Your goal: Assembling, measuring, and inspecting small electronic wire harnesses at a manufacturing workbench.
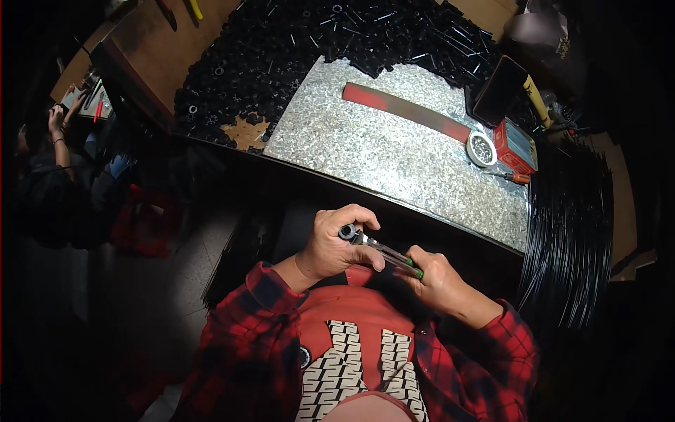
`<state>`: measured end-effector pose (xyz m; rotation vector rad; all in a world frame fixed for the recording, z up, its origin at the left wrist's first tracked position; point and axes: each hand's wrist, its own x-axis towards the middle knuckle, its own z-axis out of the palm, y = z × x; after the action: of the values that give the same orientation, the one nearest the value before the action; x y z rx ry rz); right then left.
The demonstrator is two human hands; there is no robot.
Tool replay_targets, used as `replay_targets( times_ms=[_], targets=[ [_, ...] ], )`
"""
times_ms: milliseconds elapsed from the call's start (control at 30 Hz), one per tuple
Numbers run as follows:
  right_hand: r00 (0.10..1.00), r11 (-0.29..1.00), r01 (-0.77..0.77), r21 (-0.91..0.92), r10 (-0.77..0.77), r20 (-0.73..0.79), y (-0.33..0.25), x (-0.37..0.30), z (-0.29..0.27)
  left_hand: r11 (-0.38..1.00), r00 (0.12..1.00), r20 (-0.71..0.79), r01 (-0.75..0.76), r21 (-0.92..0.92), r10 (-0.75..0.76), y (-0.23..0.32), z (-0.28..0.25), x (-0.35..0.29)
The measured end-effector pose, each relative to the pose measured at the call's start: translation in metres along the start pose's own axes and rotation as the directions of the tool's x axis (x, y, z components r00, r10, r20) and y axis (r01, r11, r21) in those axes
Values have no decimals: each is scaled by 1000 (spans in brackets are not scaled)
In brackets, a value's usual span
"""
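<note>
In front of my body, off the table's near edge, my left hand (pixel 334 243) curls its thumb and fingers around a small black cylindrical part (pixel 346 231). The part's open round end faces up. My right hand (pixel 437 280) is closed round the green-tipped handles of what look like pliers (pixel 391 254). The tool's slim, shiny handles slant up to the left, and its head meets the black part between my left thumb and fingers. My left fingers hide some of the tool's jaws.
Beyond my hands is a table with a speckled light mat (pixel 337 141) and a heap of black parts (pixel 267 63). A red-brown strip (pixel 408 112), white bowl (pixel 481 149), red box (pixel 515 146) and phone (pixel 500 90) lie there. Black rods (pixel 566 225) hang right; another person's hand (pixel 56 121) shows left.
</note>
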<state>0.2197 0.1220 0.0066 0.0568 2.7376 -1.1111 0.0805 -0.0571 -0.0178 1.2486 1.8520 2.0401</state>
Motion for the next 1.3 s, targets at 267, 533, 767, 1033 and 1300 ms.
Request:
replay_targets(
  times_ms=[267,533,767,1033,1300],
  targets=[
    [927,886,-28,-462,-150,-344,5,5,-42,994,998,36,40,98,-44,-7,-1,0],
    [797,783,-357,-509,-28,-603,62,54,-149,997,995,96,-45,62,39,31,-3,-5],
    [862,720,-418,-554,122,-492,88,93,-173,996,996,-3,86,-31,-86,24,-4,-3],
    [886,670,-415,-616,145,-440,85,111,-165,997,998,-36,61,41,-60,20,-3,1],
    [852,732,-428,-529,133,-506,74,107,-164,995,995,-24,96,22,-95,19,-1,0]
  ],
)
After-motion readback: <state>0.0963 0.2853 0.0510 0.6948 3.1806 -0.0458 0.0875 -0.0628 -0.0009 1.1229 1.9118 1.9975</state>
